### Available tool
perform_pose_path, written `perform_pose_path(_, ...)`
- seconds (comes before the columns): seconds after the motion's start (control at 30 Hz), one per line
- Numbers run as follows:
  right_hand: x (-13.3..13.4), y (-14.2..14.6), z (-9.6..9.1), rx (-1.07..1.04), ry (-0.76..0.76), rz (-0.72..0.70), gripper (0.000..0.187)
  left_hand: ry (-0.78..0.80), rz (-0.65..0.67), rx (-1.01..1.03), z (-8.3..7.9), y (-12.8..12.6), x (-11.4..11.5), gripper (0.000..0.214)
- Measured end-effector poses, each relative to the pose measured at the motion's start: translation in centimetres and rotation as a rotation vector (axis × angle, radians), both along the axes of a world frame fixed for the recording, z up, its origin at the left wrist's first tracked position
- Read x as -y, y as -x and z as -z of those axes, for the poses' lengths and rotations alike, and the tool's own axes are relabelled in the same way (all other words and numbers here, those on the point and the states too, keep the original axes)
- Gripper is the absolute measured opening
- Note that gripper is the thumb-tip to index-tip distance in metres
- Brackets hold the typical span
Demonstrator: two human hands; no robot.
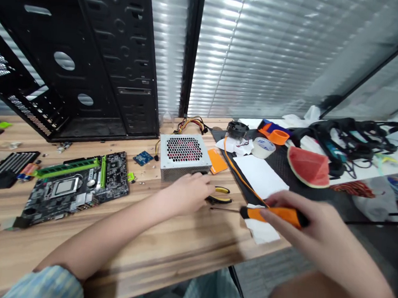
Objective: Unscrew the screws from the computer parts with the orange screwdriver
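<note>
My left hand (188, 192) lies with its fingers against the near edge of a silver power supply unit (184, 154), which has a round honeycomb fan grille. My right hand (290, 211) grips an orange-handled screwdriver (272, 214), its thin shaft pointing left over the table. Between my hands lies a small yellow-and-black tool (220, 195), its exact kind unclear. To the left lies a black motherboard (79, 188) with a green RAM stick (67, 167) seated in it. A bundle of coloured wires (190, 124) runs out behind the power supply.
A black computer case (88, 67) stands at the back left of the wooden table (177, 253). At the right are a CPU cooler (237, 130), a tape roll (264, 147), white paper (260, 176), a watermelon slice (308, 166) and tangled black cables (351, 142). The table's near edge runs below my right hand.
</note>
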State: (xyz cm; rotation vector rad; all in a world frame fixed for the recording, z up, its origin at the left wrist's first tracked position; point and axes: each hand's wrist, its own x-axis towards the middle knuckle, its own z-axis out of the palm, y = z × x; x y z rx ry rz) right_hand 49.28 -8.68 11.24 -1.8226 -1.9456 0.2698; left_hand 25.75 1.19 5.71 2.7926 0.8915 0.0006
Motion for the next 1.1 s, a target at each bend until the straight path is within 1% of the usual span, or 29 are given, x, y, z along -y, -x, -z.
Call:
perform_pose_path(0.07,2.4,-1.5,2.3,-0.078,-0.009,0.074,0.033,-0.084,0.025,0.013,2.2,-1.0,0.0,0.028)
perform_pose_path(0.1,3.5,-2.1,3.5,-0.121,-0.065,0.137,0.033,-0.110,0.019,0.025,3.0,-1.3,-0.1,0.027)
perform_pose_path(0.17,5.0,-3.0,5.6,-0.197,-0.120,0.193,0.029,-0.111,0.002,0.025,4.3,-1.4,-0.2,0.025)
perform_pose_path(0.23,6.0,-3.3,7.3,-0.255,-0.155,0.258,0.024,-0.071,-0.003,0.025,5.0,-1.4,-0.3,0.029)
perform_pose_path(0.33,6.5,-3.3,8.8,-0.324,-0.164,0.303,0.019,-0.020,0.005,0.035,5.0,-1.4,-0.2,0.035)
perform_pose_path(0.43,6.1,-3.0,9.6,-0.418,-0.130,0.337,0.020,0.037,0.009,0.015,4.6,-1.4,-0.1,0.028)
perform_pose_path(0.53,5.3,-2.3,10.2,-0.605,-0.098,0.384,0.022,0.105,0.003,0.020,4.3,-1.4,-0.1,0.024)
perform_pose_path(0.63,4.6,-1.7,10.9,-0.746,-0.107,0.425,0.021,0.082,-0.015,0.039,4.4,-1.3,-0.2,0.021)
perform_pose_path(0.77,4.3,-1.7,11.4,-0.757,-0.061,0.377,0.020,0.059,-0.004,0.041,4.2,-0.9,-0.5,0.019)
perform_pose_path(0.9,4.5,-2.7,11.6,-0.766,-0.078,0.341,0.020,0.069,0.011,0.063,4.0,-0.7,-0.8,0.019)
perform_pose_path(1.0,5.0,-3.5,11.5,-0.759,-0.042,0.302,0.020,0.066,0.026,0.055,4.0,-0.6,-0.9,0.020)
perform_pose_path(1.1,5.5,-4.1,11.1,-0.743,-0.013,0.317,0.018,0.035,0.025,0.020,4.0,-0.6,-0.8,0.021)
